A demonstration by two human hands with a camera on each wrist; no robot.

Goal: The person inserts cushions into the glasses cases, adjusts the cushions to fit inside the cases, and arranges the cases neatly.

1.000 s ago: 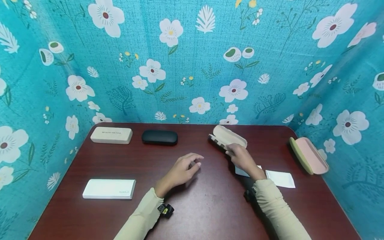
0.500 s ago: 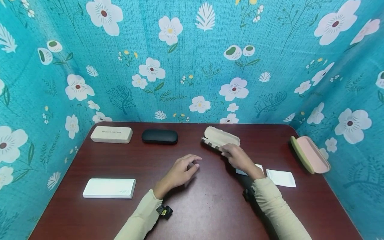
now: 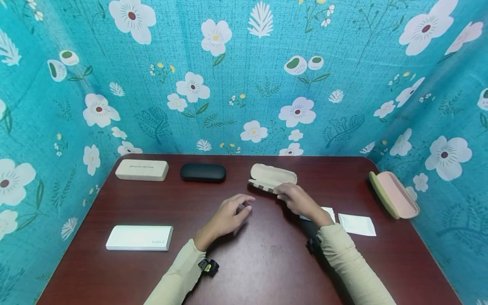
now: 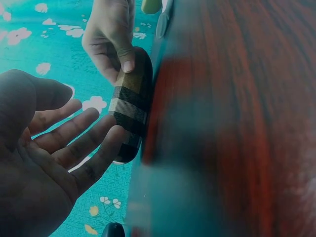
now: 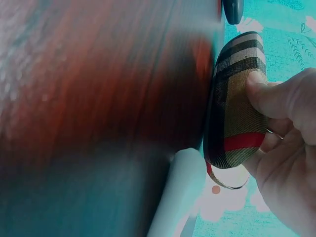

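An open plaid glasses case [image 3: 272, 176] with a cream lining stands at the back of the table, right of the middle. My right hand [image 3: 299, 201] grips its front right edge, the thumb [image 5: 261, 94] on the plaid outside and the other fingers mostly hidden behind it. Its checks and a red stripe show on the case's outside [image 5: 242, 108] in the right wrist view. To the left and nearer, my left hand [image 3: 227, 216] is held with relaxed, slightly bent fingers around nothing. In the left wrist view its fingers overlap the plaid case [image 4: 131, 98].
A cream glasses case [image 3: 142, 170] and a black one [image 3: 203, 173] lie along the back left. Nearer is a white case [image 3: 139, 238]. At right are a white packet [image 3: 357, 224], another packet [image 3: 328, 212] partly under my right wrist, and an open green-and-pink case [image 3: 398, 195].
My right hand has moved the plaid case to the left and turned it to face more squarely forward. The left hand has barely shifted.
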